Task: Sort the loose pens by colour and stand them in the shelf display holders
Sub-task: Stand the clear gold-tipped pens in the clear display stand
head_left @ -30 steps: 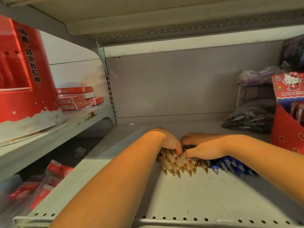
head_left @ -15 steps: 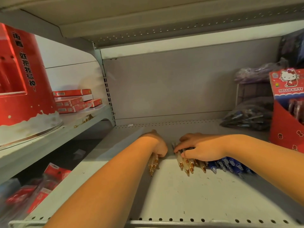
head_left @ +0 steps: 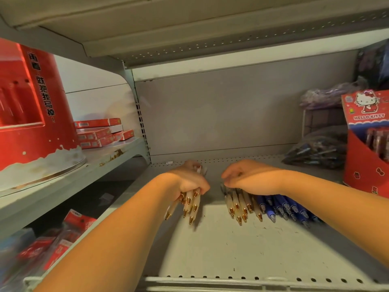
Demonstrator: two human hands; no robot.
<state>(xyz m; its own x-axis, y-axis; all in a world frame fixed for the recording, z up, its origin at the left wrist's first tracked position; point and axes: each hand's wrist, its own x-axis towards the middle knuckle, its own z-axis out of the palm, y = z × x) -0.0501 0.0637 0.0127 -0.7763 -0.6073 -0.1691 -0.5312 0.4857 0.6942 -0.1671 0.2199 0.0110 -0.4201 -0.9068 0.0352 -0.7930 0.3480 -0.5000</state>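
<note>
1. While my left hand (head_left: 189,180) is clenched round a bundle of cream pens (head_left: 190,205), gold tips toward me and low over the shelf (head_left: 221,249), I judge the colour sorting is in hand; cream is being parted from blue.
2. My right hand (head_left: 250,178) lies curled over the loose cream pens (head_left: 242,205), which touch the blue pens (head_left: 282,205) beside them; whether it pinches any, I cannot tell.
3. Next, I judge, comes gathering those into the bundle, squaring the tips, then carrying them to a holder; the Hello Kitty box (head_left: 370,148) stands well apart at the right.
</note>
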